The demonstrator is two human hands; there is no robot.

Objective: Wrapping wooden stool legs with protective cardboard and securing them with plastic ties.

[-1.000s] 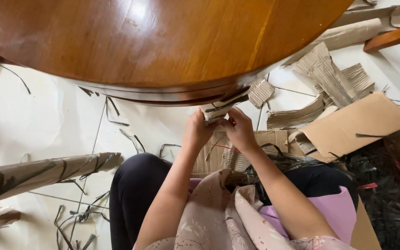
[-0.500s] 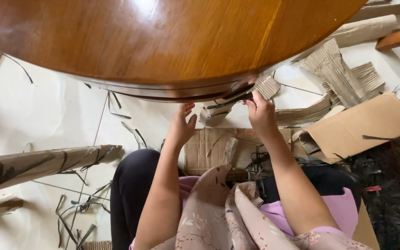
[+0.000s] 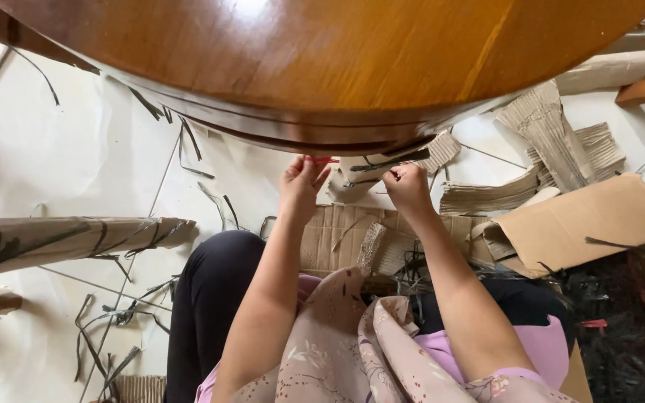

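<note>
Left hand (image 3: pixel 301 181) pinched on a small red tool (image 3: pixel 321 160); right hand (image 3: pixel 406 186) curled, gripping corrugated wrapping (image 3: pixel 382 166) under the round wooden table (image 3: pixel 322 60); brown cardboard box (image 3: pixel 584 224) right of the hands

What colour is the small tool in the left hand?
Red; the small tool shows at the left hand's fingertips in the head view.

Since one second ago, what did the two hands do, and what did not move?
Both hands went up from the lap to the round wooden table's edge. The left hand now pinches a small red piece there; the right hand holds the cardboard wrapping with its black strap. The cardboard scraps on the floor and the wrapped roll stayed put.
</note>
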